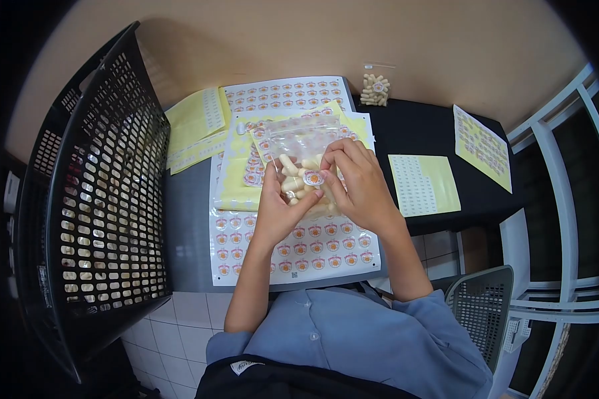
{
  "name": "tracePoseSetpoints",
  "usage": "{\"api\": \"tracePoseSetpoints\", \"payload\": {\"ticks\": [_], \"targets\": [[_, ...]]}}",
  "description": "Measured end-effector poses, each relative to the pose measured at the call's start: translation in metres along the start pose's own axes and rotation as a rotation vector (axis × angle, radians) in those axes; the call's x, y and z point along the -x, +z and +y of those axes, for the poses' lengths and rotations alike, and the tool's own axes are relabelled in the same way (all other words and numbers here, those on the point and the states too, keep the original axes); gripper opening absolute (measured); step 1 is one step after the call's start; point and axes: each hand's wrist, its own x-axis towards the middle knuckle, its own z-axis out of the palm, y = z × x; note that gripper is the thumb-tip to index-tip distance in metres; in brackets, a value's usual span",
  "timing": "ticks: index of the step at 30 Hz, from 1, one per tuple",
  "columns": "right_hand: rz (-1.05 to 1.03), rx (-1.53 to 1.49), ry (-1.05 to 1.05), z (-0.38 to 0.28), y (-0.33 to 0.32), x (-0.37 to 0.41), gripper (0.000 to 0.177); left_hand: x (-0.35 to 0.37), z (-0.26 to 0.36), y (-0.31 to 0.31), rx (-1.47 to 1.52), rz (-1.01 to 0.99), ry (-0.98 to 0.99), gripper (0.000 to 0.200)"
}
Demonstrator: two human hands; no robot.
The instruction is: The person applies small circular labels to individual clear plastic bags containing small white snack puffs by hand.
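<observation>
Fingers of the left hand (278, 207) grip the clear zip-top bag (291, 174) of pale sticks by its left side, centre frame. Right hand (358, 181): fingers bunched narrow at right edge of logo sticker (313, 177); cannot tell whether pinching. Bag between both hands, over sticker sheet (316, 247).

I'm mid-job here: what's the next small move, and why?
I'd probably smooth the round sticker down with the right hand. Its fingertips are at the sticker's edge, over the front of the clear bag, which the left hand steadies. Whether the sticker is fully stuck isn't clear; the bag by the wall already bears a similar one.
</observation>
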Motion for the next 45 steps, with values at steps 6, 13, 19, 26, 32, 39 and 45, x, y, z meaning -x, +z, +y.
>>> {"api": "tracePoseSetpoints", "payload": {"ticks": [6, 13, 19, 26, 32, 39, 45], "targets": [[0.041, 0.104, -0.012, -0.001, 0.001, 0.001, 0.011, -0.001, 0.002, 0.001, -0.040, -0.019, 0.008, 0.059], [0.069, 0.105, -0.018, 0.001, -0.001, 0.004, 0.017, -0.002, 0.003, 0.002, 0.029, -0.047, -0.003, 0.053], [0.130, 0.069, 0.025, 0.009, 0.003, 0.008, 0.024, -0.003, 0.005, 0.009, 0.085, -0.037, -0.049, 0.042], [0.339, -0.913, 0.435, 0.015, 0.015, 0.012, 0.045, 0.000, 0.012, 0.022, -0.031, -0.082, 0.059, 0.041], [0.394, -0.997, 0.459, 0.016, 0.012, 0.013, 0.047, -0.003, 0.009, 0.025, -0.053, -0.079, 0.068, 0.044], [0.286, -0.884, 0.398, 0.013, 0.002, 0.027, 0.068, -0.008, 0.006, 0.033, 0.048, 0.039, 0.013, 0.035], [0.355, -0.797, 0.414, 0.018, -0.003, 0.037, 0.074, -0.013, -0.008, 0.051, 0.073, 0.087, 0.019, 0.020]]}}
